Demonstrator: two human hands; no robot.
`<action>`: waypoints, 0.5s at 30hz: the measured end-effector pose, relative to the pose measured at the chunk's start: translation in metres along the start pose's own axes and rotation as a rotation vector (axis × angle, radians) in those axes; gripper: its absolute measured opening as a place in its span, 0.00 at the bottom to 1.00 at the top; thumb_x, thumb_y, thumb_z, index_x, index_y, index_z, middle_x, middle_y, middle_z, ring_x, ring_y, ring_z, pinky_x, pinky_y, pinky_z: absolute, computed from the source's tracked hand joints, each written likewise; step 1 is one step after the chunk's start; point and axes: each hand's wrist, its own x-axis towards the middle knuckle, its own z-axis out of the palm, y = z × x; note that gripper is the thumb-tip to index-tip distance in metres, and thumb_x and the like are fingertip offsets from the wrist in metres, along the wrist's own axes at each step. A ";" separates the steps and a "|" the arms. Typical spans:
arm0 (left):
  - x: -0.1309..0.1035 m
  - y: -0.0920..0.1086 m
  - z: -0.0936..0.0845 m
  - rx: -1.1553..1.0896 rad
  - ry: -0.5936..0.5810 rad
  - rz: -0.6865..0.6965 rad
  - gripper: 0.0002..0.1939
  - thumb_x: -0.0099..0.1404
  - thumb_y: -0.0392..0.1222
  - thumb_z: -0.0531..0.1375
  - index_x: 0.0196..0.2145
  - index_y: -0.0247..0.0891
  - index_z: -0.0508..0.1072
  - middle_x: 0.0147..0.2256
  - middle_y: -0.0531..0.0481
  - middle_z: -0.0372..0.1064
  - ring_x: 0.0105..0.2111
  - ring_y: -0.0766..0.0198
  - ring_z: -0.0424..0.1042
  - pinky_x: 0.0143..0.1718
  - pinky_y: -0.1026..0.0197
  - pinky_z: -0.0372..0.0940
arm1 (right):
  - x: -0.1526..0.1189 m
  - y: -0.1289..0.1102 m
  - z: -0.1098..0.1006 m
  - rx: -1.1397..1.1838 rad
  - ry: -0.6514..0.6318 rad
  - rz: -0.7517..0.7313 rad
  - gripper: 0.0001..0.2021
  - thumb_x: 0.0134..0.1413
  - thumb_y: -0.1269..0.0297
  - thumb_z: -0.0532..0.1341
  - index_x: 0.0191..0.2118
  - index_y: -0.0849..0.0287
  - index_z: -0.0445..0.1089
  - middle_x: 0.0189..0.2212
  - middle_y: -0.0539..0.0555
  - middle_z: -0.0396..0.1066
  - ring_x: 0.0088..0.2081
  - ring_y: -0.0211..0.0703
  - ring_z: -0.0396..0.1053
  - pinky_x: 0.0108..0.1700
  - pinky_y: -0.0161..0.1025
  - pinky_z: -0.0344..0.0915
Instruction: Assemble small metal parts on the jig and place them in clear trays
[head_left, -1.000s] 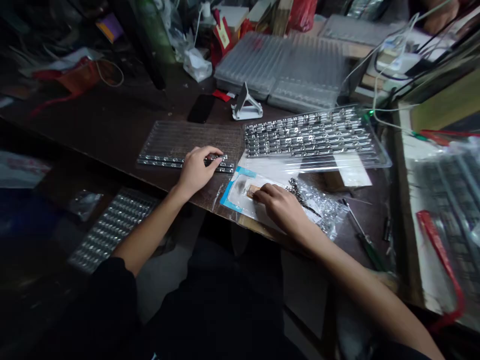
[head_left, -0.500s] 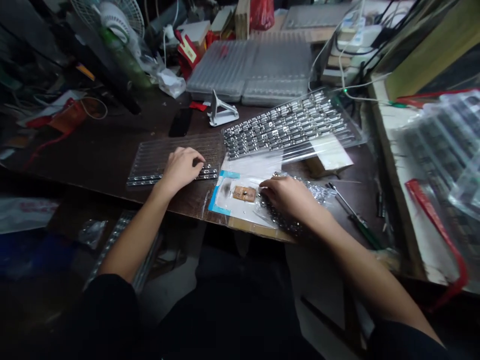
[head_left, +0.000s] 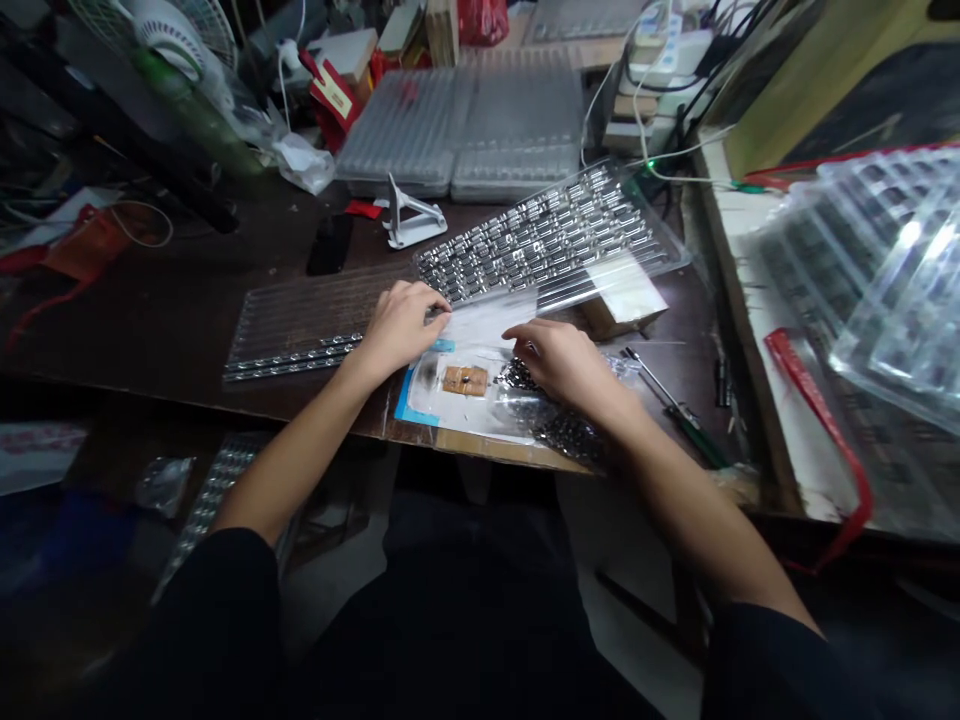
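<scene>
My left hand (head_left: pixel 403 322) is at the lower left corner of a clear tray full of small metal cylinders (head_left: pixel 536 235). Its thumb and index finger are curved with a small gap between them, and nothing shows in the gap. My right hand (head_left: pixel 564 358) is over a clear plastic bag of small shiny metal parts (head_left: pixel 559 425), fingers bent together; anything in them is hidden. Between the hands, a small brown block (head_left: pixel 464 381) with a dark piece on it lies on a white sheet edged with blue tape (head_left: pixel 411 400). Left of it, a ribbed clear tray (head_left: pixel 300 310) has metal pieces in its front rows.
A white box (head_left: pixel 626 290) props the full tray. A green-handled screwdriver (head_left: pixel 694 430) lies to the right. Behind are a white stand (head_left: pixel 412 222), a phone (head_left: pixel 330 245) and stacked clear trays (head_left: pixel 517 120). More trays (head_left: pixel 885 270) are on the right ledge.
My left hand has moved right, from the ribbed tray to the corner of the full tray. My right hand stays by the bag, its fingers slightly higher. The whole view has shifted.
</scene>
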 end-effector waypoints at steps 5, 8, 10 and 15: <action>0.011 0.012 0.004 0.014 0.063 0.027 0.09 0.68 0.41 0.59 0.41 0.41 0.79 0.46 0.46 0.75 0.50 0.49 0.66 0.52 0.48 0.60 | 0.000 -0.006 0.013 -0.300 -0.141 -0.101 0.12 0.59 0.58 0.64 0.47 0.53 0.78 0.46 0.56 0.76 0.43 0.48 0.74 0.36 0.38 0.63; 0.019 0.021 0.006 0.002 0.088 0.061 0.08 0.67 0.40 0.60 0.40 0.40 0.78 0.45 0.46 0.75 0.50 0.49 0.66 0.51 0.48 0.60 | -0.002 -0.009 0.017 -0.381 -0.157 -0.151 0.10 0.62 0.62 0.61 0.43 0.55 0.79 0.42 0.56 0.77 0.42 0.48 0.74 0.35 0.38 0.61; 0.026 0.028 0.008 -0.015 0.107 0.091 0.07 0.67 0.39 0.60 0.40 0.40 0.78 0.45 0.45 0.75 0.49 0.49 0.66 0.51 0.48 0.60 | -0.003 -0.009 0.018 -0.439 -0.151 -0.141 0.11 0.63 0.66 0.57 0.41 0.58 0.78 0.41 0.57 0.77 0.40 0.48 0.74 0.35 0.39 0.61; 0.050 0.048 0.022 -0.078 0.146 0.157 0.07 0.67 0.39 0.62 0.41 0.39 0.79 0.43 0.44 0.75 0.48 0.50 0.67 0.53 0.48 0.60 | -0.004 -0.012 0.020 -0.531 -0.134 -0.104 0.11 0.61 0.68 0.56 0.40 0.63 0.76 0.41 0.62 0.78 0.38 0.51 0.74 0.35 0.42 0.61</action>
